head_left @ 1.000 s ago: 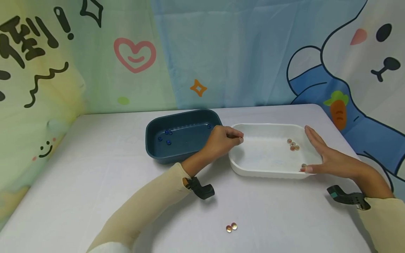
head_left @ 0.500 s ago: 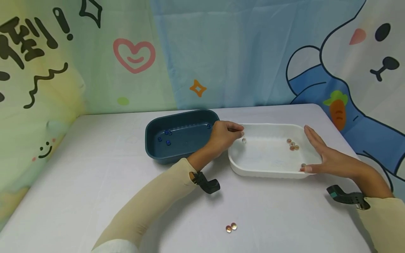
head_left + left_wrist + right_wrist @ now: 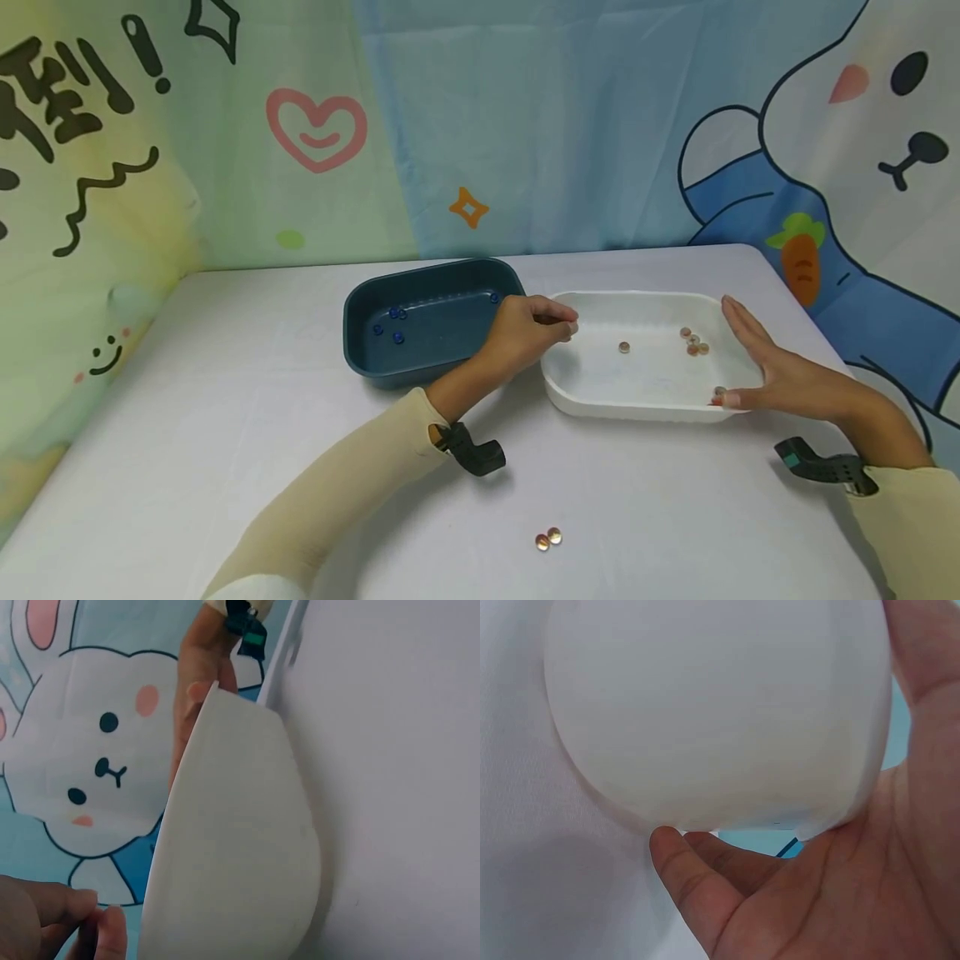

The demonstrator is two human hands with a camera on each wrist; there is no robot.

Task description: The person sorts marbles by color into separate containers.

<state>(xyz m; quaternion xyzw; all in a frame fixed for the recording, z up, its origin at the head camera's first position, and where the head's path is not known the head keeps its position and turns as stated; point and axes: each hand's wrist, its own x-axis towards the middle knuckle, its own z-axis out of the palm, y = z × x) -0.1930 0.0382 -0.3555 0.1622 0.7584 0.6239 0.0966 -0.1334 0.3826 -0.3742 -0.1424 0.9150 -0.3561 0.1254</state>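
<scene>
A white tray (image 3: 630, 408) stands at the right, with several small round amber beads (image 3: 693, 349) grouped in its right half. A single bead (image 3: 624, 347) lies left of that group, and another bead (image 3: 720, 391) shows beside the right thumb. My right hand (image 3: 795, 385) grips the tray's right end, its thumb at the front rim and its fingers spread along the end wall. Over the tray's left end is my left hand (image 3: 528, 329), fingers curled and thumb near the index fingertip. No bead shows between these fingertips (image 3: 86, 900) in the left wrist view.
Left of the white tray stands a dark blue tray (image 3: 356, 367) holding several dark blue beads (image 3: 398, 337). Two amber beads (image 3: 542, 542) lie together on the white tablecloth (image 3: 637, 517) at the front. A printed curtain (image 3: 525, 125) hangs behind the table.
A bead has dropped from my left fingertips into the white tray and now lies further right. My left hand shifted slightly while its fingers drew together again. The right hand stays in place.
</scene>
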